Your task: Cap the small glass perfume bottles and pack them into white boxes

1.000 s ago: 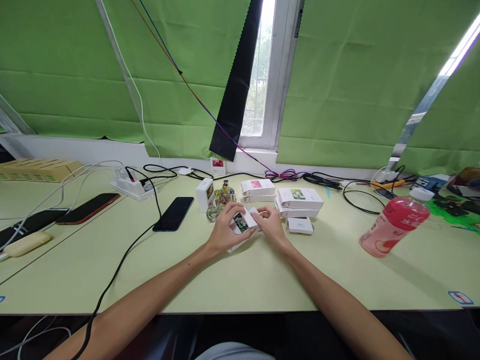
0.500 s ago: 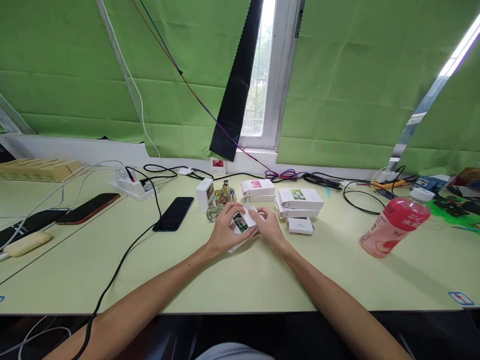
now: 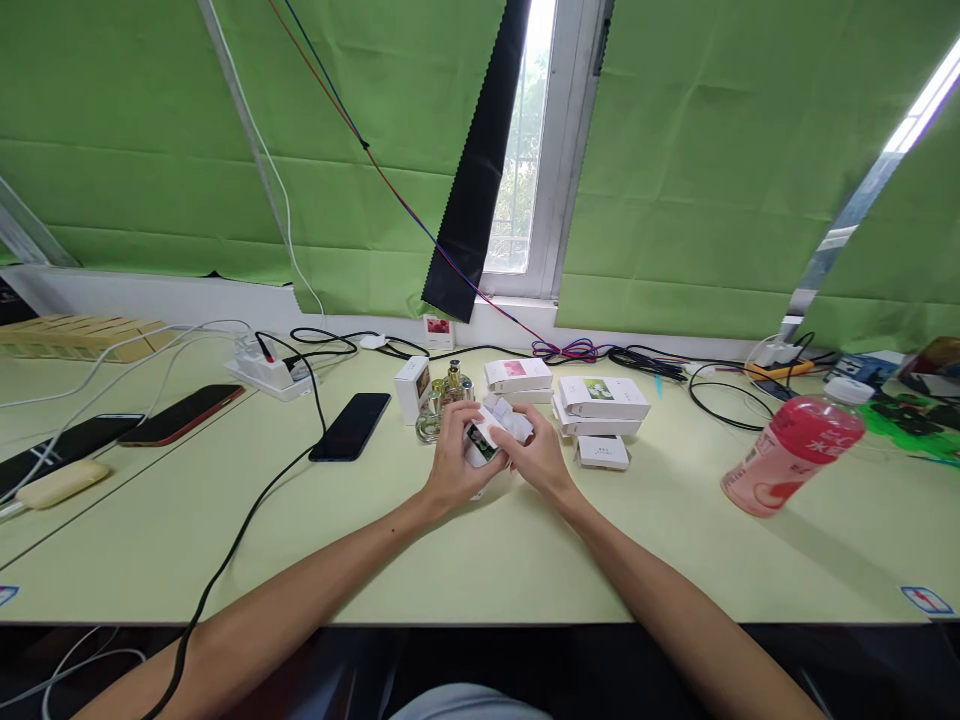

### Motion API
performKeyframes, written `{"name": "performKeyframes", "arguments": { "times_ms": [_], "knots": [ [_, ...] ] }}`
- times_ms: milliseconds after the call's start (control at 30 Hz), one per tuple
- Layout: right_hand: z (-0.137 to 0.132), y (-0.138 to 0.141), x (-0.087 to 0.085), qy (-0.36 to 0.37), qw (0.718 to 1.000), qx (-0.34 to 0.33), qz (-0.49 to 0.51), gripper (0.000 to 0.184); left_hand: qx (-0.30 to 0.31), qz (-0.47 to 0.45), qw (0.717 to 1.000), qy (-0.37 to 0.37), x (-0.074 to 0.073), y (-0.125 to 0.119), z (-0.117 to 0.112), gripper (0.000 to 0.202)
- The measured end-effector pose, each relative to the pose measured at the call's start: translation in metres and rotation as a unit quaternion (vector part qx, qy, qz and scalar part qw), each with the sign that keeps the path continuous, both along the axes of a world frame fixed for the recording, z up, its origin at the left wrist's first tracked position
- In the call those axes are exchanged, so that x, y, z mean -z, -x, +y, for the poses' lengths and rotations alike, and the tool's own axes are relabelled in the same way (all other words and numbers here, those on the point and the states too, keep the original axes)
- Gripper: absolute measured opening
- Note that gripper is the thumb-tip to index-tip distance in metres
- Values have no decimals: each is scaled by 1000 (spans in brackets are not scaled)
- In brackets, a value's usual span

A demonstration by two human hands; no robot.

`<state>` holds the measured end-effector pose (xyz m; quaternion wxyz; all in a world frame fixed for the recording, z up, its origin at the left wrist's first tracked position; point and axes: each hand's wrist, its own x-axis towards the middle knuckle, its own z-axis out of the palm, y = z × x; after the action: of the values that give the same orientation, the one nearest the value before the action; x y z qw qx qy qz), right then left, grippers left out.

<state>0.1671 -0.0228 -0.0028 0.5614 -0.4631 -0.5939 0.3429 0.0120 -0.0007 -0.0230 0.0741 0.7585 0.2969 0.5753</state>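
Observation:
A small white carton [image 3: 486,462] with a green floral picture is held over the table by both hands. My left hand [image 3: 448,468] wraps its left side, thumb along the near edge. My right hand [image 3: 544,462] closes on the right end, where white flaps or an inner piece [image 3: 514,420] stick out. Whether anything lies inside cannot be seen. Just beyond my left fingers stand several small glass bottles [image 3: 453,378] with gold-coloured and silvery tops, partly hidden. An upright white carton [image 3: 412,392] stands beside them.
Flattened cartons lie in a pink-printed pile [image 3: 517,374] and a green-printed pile [image 3: 604,396], with a small carton [image 3: 603,453] in front. A black phone [image 3: 350,428] lies left, near a black cable [image 3: 255,512]. A pink drink bottle [image 3: 793,455] stands right.
The carton has tilted in my hands, and more of the white flaps or inner piece shows at its right end. My right fingers have shifted around that end.

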Motion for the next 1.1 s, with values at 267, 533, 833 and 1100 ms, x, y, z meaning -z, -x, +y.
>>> {"name": "performKeyframes", "arguments": {
  "times_ms": [267, 533, 833, 1100],
  "knots": [
    [-8, 0, -2, -63, 997, 0, -38, 62, -14, -5, 1000, 12, 3, 2, 2, 50],
    [-10, -2, -2, -112, 990, -31, -83, 70, 28, -30, 997, 59, -5, 6, -2, 57],
    [-16, -3, -5, -134, 980, -55, -139, 76, 58, -66, 987, 134, -11, 5, -4, 89],
    [-8, -11, -5, -173, 973, -22, -152, 68, 90, -55, 983, 153, -8, 8, 0, 87]
  ]
}}
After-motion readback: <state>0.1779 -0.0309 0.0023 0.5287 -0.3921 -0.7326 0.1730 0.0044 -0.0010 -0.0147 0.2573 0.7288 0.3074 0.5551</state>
